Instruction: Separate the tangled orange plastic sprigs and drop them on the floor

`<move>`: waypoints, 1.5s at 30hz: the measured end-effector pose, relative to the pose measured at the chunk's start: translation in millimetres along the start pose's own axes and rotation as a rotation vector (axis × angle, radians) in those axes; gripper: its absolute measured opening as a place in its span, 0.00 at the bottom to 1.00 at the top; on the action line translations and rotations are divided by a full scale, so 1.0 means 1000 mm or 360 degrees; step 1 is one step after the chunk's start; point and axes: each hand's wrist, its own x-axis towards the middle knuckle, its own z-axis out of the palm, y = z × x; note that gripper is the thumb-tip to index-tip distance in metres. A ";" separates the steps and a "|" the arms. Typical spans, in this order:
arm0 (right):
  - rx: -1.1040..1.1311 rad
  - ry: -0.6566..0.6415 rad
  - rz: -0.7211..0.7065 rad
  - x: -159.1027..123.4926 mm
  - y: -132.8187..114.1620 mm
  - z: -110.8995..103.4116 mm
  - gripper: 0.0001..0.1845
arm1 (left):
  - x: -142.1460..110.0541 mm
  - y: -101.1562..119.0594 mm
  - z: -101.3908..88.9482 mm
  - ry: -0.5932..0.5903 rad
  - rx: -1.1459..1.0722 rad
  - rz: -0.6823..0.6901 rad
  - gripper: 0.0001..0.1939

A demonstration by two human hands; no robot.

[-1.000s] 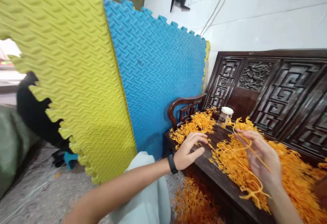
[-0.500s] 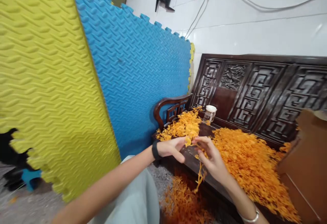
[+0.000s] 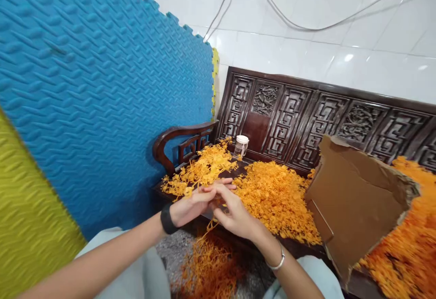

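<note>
My left hand (image 3: 191, 208), with a black band at its wrist, is turned palm inward in front of the bench, its fingers stretched out. Against it lies my right hand (image 3: 235, 215), fingertips meeting the left fingers, thumb bent in. A thin branching orange strand (image 3: 210, 227) hangs below the right fingers, which seem closed on its upper end; that end is hidden. Just behind the hands is a loose pile of orange stringy pieces (image 3: 207, 165). To the right of them spreads a larger, denser orange heap (image 3: 275, 199) on the dark wooden bench (image 3: 235, 171).
A lidded clear jar (image 3: 241, 146) stands by the bench back. A torn cardboard piece (image 3: 357, 199) leans at right, with more orange material (image 3: 405, 244) beyond. Below the hands lies a darker orange tangle (image 3: 211, 267). Blue foam matting (image 3: 112, 99) stands at left.
The view has swung right, showing more bench and cardboard. My hands have come together, and the small orange clump earlier between their fingertips is no longer visible there.
</note>
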 end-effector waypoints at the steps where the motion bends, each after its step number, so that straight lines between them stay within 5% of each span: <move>1: -0.0116 0.0009 -0.0053 0.000 0.002 -0.002 0.22 | 0.000 0.002 -0.001 0.0039 -0.0024 0.0016 0.22; 5: -0.0445 0.0002 -0.0279 -0.003 0.010 -0.008 0.18 | 0.004 0.009 -0.005 0.0366 0.0011 0.0038 0.13; 8: -0.0253 0.0064 -0.0259 -0.005 0.012 -0.011 0.12 | 0.007 0.013 -0.001 0.0578 0.0088 0.0029 0.11; 15: 0.0808 0.1067 0.0664 -0.002 0.018 -0.030 0.08 | 0.006 0.017 -0.002 0.0671 0.0003 0.0137 0.08; 20: 0.1286 0.0733 0.0852 0.001 0.025 -0.041 0.23 | 0.009 0.012 -0.001 0.0715 -0.0138 0.0108 0.12; 30: 0.0696 0.1185 0.0653 -0.012 0.052 -0.071 0.08 | 0.012 0.007 -0.002 0.0667 -0.0074 -0.0098 0.05; 32: 0.0640 0.0990 0.0672 -0.015 0.049 -0.080 0.08 | 0.011 0.004 -0.001 0.0742 -0.0033 -0.0143 0.06; 36: 0.0665 0.0229 0.0750 -0.024 0.041 -0.087 0.13 | 0.013 0.000 0.004 0.0843 -0.0089 -0.0159 0.05; 39: 0.0756 -0.0178 0.0780 -0.029 0.044 -0.081 0.27 | 0.017 0.003 0.006 0.0844 -0.0154 -0.0135 0.04; 41: 0.0878 -0.0258 0.0830 -0.030 0.047 -0.075 0.34 | 0.019 0.005 0.004 0.0847 -0.0145 -0.0082 0.03; 45: 0.1051 -0.0112 0.0827 -0.029 0.052 -0.070 0.25 | 0.022 0.008 0.001 0.0890 -0.0104 -0.0011 0.05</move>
